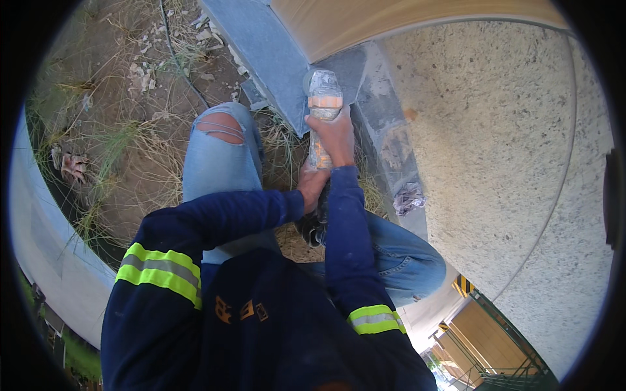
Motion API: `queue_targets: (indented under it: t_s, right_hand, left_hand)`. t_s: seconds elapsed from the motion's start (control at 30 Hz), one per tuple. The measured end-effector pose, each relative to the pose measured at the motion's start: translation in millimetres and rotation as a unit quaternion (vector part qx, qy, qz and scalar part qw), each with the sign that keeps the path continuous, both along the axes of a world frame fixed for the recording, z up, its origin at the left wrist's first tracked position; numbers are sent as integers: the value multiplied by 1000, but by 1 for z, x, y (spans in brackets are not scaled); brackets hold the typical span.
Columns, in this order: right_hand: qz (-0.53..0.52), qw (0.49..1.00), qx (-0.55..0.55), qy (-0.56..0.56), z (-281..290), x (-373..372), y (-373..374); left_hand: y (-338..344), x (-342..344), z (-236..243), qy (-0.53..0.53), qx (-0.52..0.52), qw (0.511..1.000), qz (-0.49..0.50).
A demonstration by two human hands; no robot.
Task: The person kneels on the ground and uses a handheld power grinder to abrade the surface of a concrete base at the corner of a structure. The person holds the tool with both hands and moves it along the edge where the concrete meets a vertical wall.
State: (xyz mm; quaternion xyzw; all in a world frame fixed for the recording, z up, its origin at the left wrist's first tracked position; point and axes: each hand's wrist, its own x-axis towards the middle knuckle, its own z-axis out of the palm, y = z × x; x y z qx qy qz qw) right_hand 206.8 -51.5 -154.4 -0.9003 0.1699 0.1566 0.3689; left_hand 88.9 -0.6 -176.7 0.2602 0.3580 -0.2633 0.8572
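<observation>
A dusty angle grinder (324,98), wrapped in pale covering with an orange band, points away from me. Its disc (307,81) shows at the left of the head, at a corner of the grey slab (270,49); whether it touches cannot be made out. My right hand (335,135) is closed around the middle of the body. Behind it, my left hand (312,181) is wrapped around the rear end, its fingers partly hidden by my right forearm.
Dry grass, soil and stone chips (145,77) lie left, with a dark cable (171,49). A tan panel (391,16) rises beyond the slab. Speckled paving (489,130) spreads right. Crumpled plastic (409,198) lies on the grey border by my right knee.
</observation>
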Motion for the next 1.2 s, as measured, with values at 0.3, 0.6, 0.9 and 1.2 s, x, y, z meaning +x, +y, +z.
queue_targets:
  t_s: [0.3, 0.6, 0.9, 1.2]
  right_hand:
    - [-17, 1000, -2, -5, -8, -6, -11]
    - [-40, 999, 9, -9, 4, -5, -5]
    - [-41, 998, 49, -2, -16, -35, -16]
    - [-36, 998, 35, -23, -11, -68, -13]
  left_hand:
    - [2, -8, 1, -17, 10, 1000, -11]
    - [2, -9, -5, -55, 62, 995, -49]
    - [8, -28, -1, 83, -20, 993, -82]
    - [6, -57, -6, 111, -7, 985, -135]
